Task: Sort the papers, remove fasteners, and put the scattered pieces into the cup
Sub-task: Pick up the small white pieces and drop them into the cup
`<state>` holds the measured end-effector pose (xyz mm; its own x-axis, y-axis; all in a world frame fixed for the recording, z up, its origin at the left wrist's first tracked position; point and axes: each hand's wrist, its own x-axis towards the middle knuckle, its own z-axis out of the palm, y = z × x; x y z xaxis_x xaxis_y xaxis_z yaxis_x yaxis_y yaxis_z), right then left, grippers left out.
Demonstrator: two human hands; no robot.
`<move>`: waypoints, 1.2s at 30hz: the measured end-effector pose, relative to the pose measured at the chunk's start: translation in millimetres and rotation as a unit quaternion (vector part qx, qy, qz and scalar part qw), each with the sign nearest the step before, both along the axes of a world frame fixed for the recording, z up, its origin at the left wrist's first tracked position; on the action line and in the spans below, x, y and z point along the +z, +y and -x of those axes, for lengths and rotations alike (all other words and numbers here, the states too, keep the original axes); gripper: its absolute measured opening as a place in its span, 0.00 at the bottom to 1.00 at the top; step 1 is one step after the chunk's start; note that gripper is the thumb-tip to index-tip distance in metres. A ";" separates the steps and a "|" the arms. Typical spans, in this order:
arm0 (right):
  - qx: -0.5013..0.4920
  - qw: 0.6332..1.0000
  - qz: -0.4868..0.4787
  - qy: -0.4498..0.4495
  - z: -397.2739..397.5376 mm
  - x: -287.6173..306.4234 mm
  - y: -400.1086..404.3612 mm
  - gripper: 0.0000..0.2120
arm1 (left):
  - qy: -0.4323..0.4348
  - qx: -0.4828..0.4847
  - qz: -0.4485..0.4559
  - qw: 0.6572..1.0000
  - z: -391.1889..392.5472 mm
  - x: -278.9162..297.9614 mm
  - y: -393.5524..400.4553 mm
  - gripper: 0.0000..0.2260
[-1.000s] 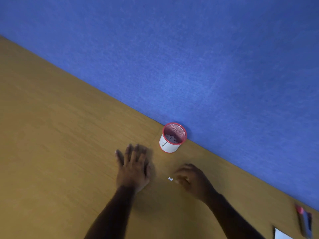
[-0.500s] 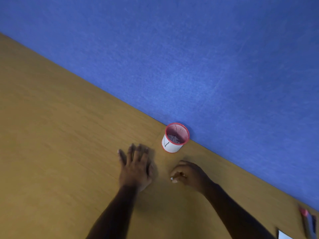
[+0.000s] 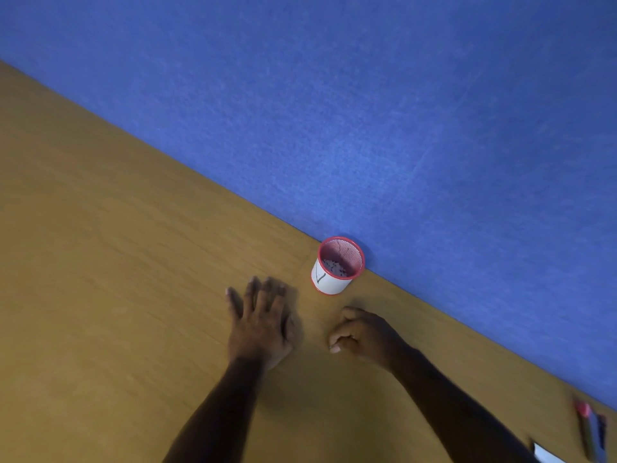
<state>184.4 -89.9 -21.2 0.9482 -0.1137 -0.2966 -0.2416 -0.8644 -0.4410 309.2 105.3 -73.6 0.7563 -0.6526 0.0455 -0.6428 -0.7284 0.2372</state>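
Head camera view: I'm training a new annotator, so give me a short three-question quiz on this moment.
1. True or false: the left hand lies flat on the table with fingers spread.
2. Where does the cup stand? A) in the left hand B) upright on the table against the blue wall C) tipped on its side
3. Fill in: the right hand's fingers are ____, and whether they hold a piece cannot be seen.

Key: 1 true; 2 B; 3 curled.
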 end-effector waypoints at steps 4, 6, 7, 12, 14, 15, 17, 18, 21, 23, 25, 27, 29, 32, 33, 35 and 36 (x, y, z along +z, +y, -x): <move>0.029 0.999 0.037 -0.012 3.0 -2.2 -1.8 0.07 | -0.001 0.002 0.009 1.000 0.2 0.6 -0.2 0.28; 0.051 0.997 0.056 -0.018 3.2 -1.3 -0.9 0.06 | -0.003 0.000 0.009 1.000 0.0 0.0 0.2 0.28; 0.063 0.996 0.063 -0.024 3.3 -1.5 0.1 0.05 | -0.003 0.000 0.011 1.000 0.0 -0.4 0.3 0.28; 0.071 0.993 0.086 -0.024 3.1 -1.0 5.6 0.05 | -0.002 0.003 0.008 1.000 0.4 -0.1 -0.3 0.28; 0.072 0.994 0.082 -0.029 3.1 -2.2 6.7 0.05 | 0.000 0.001 0.007 1.000 -0.1 -1.0 0.1 0.28; 0.068 0.994 0.073 -0.034 3.4 -2.8 6.6 0.05 | 0.000 0.000 0.007 1.000 -0.6 -1.2 -0.2 0.28; 0.048 0.997 0.038 -0.056 4.5 -3.4 6.8 0.05 | -0.001 0.002 0.008 1.000 0.1 -1.6 -0.2 0.28; 0.031 0.997 0.015 -0.073 4.2 -1.8 6.4 0.05 | -0.001 0.002 0.011 1.000 0.0 -1.7 -0.3 0.28; -0.035 0.983 -0.050 -0.176 -5.0 17.3 5.5 0.05 | -0.003 0.003 0.016 1.000 0.0 -1.4 -0.3 0.28; -0.085 0.959 -0.072 -0.259 -17.8 39.2 4.5 0.06 | -0.003 0.003 0.012 1.000 0.1 -1.2 -0.4 0.28; -0.135 0.934 -0.067 -0.324 -33.0 56.7 -0.5 0.07 | -0.001 0.004 0.011 1.000 0.3 -1.5 -0.1 0.28; -0.171 0.922 -0.028 -0.345 -49.1 66.3 -8.8 0.05 | -0.001 0.004 0.011 1.000 0.1 -1.8 0.0 0.28; -0.186 0.927 0.018 -0.324 -63.7 67.7 -17.3 0.03 | -0.001 0.004 0.012 1.000 0.2 -1.8 -0.2 0.27; -0.179 0.944 0.054 -0.271 -80.5 63.2 -26.1 0.03 | -0.003 0.000 0.009 1.000 0.5 -1.3 -0.2 0.27; -0.176 0.950 0.062 -0.251 -84.3 62.0 -27.4 0.03 | -0.004 -0.001 0.009 1.000 0.2 -1.3 0.1 0.27; -0.182 0.959 0.070 -0.207 -88.4 61.5 -28.5 0.03 | -0.005 -0.002 0.012 1.000 0.0 -0.9 0.3 0.27; -0.189 0.961 0.075 -0.186 -89.4 62.4 -28.5 0.02 | -0.006 -0.003 0.012 1.000 0.1 -0.5 0.4 0.27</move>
